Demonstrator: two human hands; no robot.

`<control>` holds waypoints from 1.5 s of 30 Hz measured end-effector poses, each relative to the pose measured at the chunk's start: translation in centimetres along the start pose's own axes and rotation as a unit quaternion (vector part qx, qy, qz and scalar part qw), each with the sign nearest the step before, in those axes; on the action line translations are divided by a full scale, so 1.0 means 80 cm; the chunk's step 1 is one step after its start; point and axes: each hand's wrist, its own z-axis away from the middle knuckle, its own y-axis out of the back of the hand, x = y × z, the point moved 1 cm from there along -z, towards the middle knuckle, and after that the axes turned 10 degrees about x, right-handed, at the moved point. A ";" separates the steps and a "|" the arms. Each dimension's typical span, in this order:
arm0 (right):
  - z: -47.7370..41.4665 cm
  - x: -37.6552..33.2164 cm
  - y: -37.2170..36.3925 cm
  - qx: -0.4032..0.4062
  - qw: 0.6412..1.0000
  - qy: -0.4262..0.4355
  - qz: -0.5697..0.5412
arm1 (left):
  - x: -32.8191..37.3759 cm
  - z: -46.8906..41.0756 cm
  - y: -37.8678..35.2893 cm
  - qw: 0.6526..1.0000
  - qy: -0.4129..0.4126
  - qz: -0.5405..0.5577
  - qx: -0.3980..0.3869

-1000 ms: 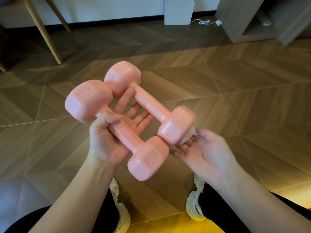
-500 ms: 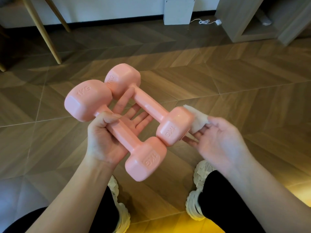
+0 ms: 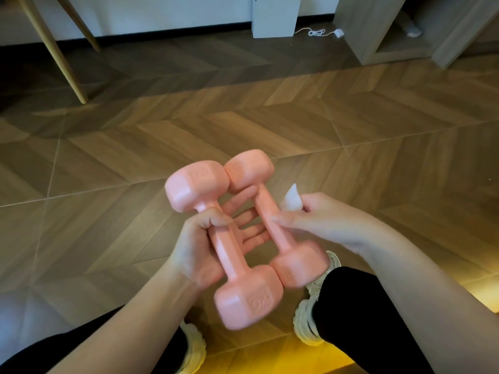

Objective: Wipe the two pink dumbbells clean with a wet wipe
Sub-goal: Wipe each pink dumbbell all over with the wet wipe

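Observation:
Two pink 1 kg dumbbells lie side by side across my left hand (image 3: pixel 199 249), held above the floor. The left dumbbell (image 3: pixel 229 255) is pinned by my thumb over its handle. The right dumbbell (image 3: pixel 272 228) rests on my spread fingers. My right hand (image 3: pixel 318 220) holds a crumpled white wet wipe (image 3: pixel 293 199) and its fingers wrap the right dumbbell's handle, pressing the wipe against its far side. Most of the wipe is hidden behind that hand.
Herringbone wood floor (image 3: pixel 135 147) lies below. My black-trousered legs and pale shoes (image 3: pixel 310 314) are at the bottom. Wooden chair legs (image 3: pixel 67 68) stand at far left, a white box (image 3: pixel 275 14) and a cable at the back, a wooden cabinet (image 3: pixel 391 31) at far right.
The dumbbells have turned more upright and closer together. My right hand, with the wipe, moved from the right dumbbell's near head up onto its handle.

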 end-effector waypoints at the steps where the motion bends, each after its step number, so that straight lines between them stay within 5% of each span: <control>1: -0.002 0.004 -0.002 0.008 0.999 0.007 0.035 | -0.003 -0.001 0.001 1.000 0.007 -0.009 0.013; 10: -0.011 0.016 -0.031 0.082 0.988 0.013 0.128 | -0.014 -0.005 0.004 0.996 0.035 -0.040 0.066; 17: -0.016 0.025 -0.023 0.038 0.994 -0.056 -0.088 | 0.004 0.002 0.007 0.981 0.052 -0.038 0.181; 24: -0.020 0.025 -0.015 -0.024 0.975 -0.071 -0.208 | 0.033 0.007 0.001 0.940 0.031 -0.156 0.300; 32: -0.043 0.023 -0.010 0.018 0.956 -0.088 -0.280 | 0.026 -0.019 0.023 0.925 -0.049 -0.196 0.321; 40: -0.107 0.036 -0.007 0.033 0.949 -0.108 -0.295 | 0.050 -0.097 0.050 0.853 -0.161 -0.361 0.342; 45: -0.140 0.030 0.002 0.054 0.935 -0.123 -0.328 | 0.074 -0.143 0.038 0.869 -0.155 -0.359 0.304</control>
